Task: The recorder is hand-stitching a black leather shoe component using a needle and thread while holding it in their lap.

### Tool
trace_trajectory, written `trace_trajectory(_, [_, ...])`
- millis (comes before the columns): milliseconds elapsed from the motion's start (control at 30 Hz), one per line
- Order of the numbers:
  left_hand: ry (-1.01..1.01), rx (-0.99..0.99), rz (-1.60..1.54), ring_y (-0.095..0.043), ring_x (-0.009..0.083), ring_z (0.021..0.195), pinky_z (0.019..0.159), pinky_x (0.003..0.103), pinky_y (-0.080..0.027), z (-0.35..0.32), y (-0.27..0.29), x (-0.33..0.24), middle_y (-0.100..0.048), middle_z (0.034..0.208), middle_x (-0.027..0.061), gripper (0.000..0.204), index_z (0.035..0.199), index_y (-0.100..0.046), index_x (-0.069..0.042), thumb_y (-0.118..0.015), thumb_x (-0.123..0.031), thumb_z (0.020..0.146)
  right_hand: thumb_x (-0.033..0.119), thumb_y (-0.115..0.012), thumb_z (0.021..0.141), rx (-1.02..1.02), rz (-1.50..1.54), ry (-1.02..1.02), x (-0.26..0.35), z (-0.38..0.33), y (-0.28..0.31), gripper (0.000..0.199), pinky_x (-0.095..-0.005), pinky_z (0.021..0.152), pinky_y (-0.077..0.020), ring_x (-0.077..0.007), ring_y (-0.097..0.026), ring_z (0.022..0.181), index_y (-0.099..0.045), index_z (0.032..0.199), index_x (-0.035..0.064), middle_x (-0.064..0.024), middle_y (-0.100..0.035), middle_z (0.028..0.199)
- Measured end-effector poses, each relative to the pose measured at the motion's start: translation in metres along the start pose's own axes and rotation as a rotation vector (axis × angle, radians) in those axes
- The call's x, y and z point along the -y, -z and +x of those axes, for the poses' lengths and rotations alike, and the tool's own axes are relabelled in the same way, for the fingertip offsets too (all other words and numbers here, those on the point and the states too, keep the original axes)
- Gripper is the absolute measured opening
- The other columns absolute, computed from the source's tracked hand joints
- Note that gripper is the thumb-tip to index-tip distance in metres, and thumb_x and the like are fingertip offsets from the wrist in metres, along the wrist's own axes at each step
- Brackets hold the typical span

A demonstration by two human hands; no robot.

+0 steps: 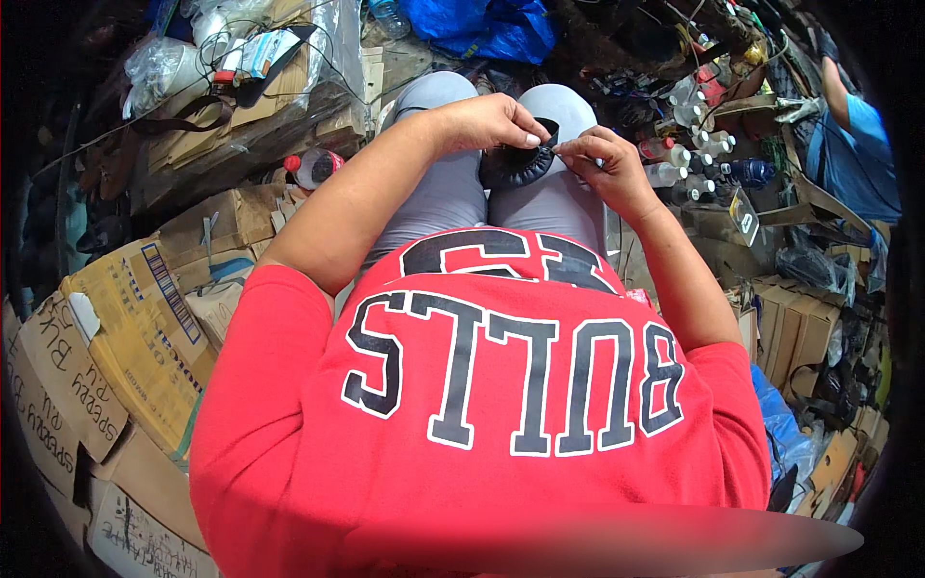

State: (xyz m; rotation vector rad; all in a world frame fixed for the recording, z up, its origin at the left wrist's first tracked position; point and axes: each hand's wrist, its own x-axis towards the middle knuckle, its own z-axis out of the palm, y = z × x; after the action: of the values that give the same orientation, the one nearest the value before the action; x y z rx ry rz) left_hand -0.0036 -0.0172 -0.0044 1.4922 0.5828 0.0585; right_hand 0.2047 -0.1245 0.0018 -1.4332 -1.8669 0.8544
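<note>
Fingers (525, 135) of my left hand (491, 120) pinch the rim of a black leather pad (515, 162) on my grey-trousered knees (453, 188); it looks soft, round, puckered at its edge, long axis running left-right; my right hand (602, 164) nips its right end; plastic bottles (684, 159) stand nearby.

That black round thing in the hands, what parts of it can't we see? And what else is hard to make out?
- Black gathered piece, head view: its upper edge is covered by the left hand and the right hand.
- Anything pinched between the fingertips: too small to tell.
- Small bottles to the right: too small to tell apart.
- Person in blue: cut off by the dark rim.
</note>
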Motion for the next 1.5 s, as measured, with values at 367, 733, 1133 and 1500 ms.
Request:
trace_trajectory(367, [-0.006,0.011,0.129,-0.053,0.0065,0.077,0.067,0.023,-0.042,0.005,0.001,0.001,-0.064,0.086,-0.0005,0.030,0.111,-0.064,-0.006,-0.063,-0.018,0.082,-0.001,-0.062,0.071,0.097,-0.354,0.099,0.033,0.007,0.015,0.022,-0.0338,0.068,-0.0474,-0.0259,-0.061,0.075,-0.069,0.087,0.0115,-0.0085,-0.059,0.080])
trace_trajectory(733, [0.047,-0.094,0.306,-0.054,0.0067,0.066,0.056,0.024,-0.044,0.013,0.002,-0.012,-0.064,0.086,0.0018,0.028,0.106,-0.063,-0.005,-0.065,-0.007,0.079,0.009,-0.062,0.078,0.212,-0.438,0.168,0.016,0.024,0.004,0.011,-0.0371,0.068,-0.0483,-0.0271,-0.061,0.076,-0.067,0.087,0.0050,-0.0107,-0.060,0.080])
trace_trajectory(1133, [-0.149,-0.658,0.909,-0.061,0.0281,0.085,0.075,0.036,-0.047,-0.084,0.019,0.016,-0.063,0.090,0.0156,0.021,0.097,-0.063,-0.004,-0.062,-0.013,0.078,0.020,-0.069,0.076,-0.058,-0.235,0.090,-0.006,0.006,-0.002,0.019,-0.0304,0.073,-0.0438,-0.0195,-0.056,0.078,-0.063,0.081,0.0027,-0.0087,-0.057,0.082])
trace_trajectory(1500, [-0.411,-0.401,-0.992,-0.031,0.0124,0.049,0.069,0.034,-0.042,-0.035,-0.008,-0.005,-0.030,0.056,-0.0021,0.038,0.064,-0.037,-0.012,-0.038,-0.032,0.097,0.043,-0.033,0.096,-0.156,1.745,-0.356,-0.022,0.014,-0.001,0.051,-0.0286,0.055,-0.0288,-0.0120,-0.021,0.043,-0.033,0.056,0.0125,0.0020,-0.026,0.048])
